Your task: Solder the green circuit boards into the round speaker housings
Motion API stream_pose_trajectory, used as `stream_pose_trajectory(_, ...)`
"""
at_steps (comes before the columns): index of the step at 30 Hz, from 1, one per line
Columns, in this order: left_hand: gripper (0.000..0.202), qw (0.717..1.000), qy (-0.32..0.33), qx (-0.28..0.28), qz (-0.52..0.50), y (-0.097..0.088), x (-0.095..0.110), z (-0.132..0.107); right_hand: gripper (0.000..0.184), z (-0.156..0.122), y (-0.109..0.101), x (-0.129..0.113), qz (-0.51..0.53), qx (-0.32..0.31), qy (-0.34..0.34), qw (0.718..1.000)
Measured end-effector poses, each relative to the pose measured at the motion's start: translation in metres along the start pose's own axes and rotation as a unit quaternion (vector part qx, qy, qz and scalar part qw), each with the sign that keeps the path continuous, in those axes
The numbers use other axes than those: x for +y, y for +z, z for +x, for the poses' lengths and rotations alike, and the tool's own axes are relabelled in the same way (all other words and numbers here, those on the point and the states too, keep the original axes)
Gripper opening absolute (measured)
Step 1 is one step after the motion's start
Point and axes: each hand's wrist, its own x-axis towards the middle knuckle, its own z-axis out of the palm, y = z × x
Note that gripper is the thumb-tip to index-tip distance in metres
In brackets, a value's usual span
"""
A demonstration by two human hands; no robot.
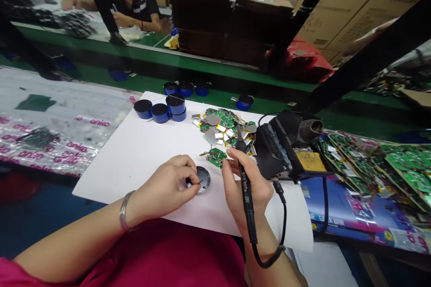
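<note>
While a white sheet (114, 152) gives small parts a pale ground to show against, the black stand (266, 161) and, just left of it, the heap (224, 119) of boards sit on the right side, probably for easy reach. Gripped in the right hand (249, 179), the iron (248, 202) points forward, apparently leaving fingertips free for the green board (215, 157) at them; the left hand (171, 179) curls over the round cover (204, 177) lying on the sheet, likely steadying it, though whether it grasps anything I cannot tell.
</note>
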Motion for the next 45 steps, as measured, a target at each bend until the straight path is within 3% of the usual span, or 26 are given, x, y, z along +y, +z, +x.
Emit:
stream_pose_trajectory(6, 0.008, 0.994, -0.028, 0.055, -0.092, 0.0, -0.005, -0.012, 0.034, -0.02, 0.001, -0.016, 0.008, -0.02, -0.043, 0.999)
stream_pose_trajectory(10, 0.007, 0.993, -0.043, 0.072, -0.088, 0.003, -0.005, -0.013, 0.038, -0.033, 0.003, -0.018, 0.02, -0.042, -0.08, 0.996)
stream_pose_trajectory(14, 0.01, 0.996, -0.004, 0.073, -0.056, 0.008, 0.0, -0.008, 0.041, -0.037, 0.0, -0.016, 0.026, -0.066, -0.083, 0.994)
stream_pose_trajectory(23, 0.013, 0.996, 0.034, 0.079, -0.014, 0.015, 0.003, 0.003, 0.036, -0.03, -0.012, -0.015, 0.103, -0.116, 0.084, 0.984)
stream_pose_trajectory(30, 0.014, 0.996, 0.034, 0.076, -0.023, 0.016, 0.003, 0.004, 0.035, -0.024, -0.011, -0.018, 0.152, -0.13, 0.135, 0.97)
stream_pose_trajectory(45, 0.012, 0.995, 0.021, 0.083, -0.057, 0.017, 0.004, 0.005, 0.034, -0.025, -0.005, -0.021, 0.201, -0.095, 0.214, 0.951)
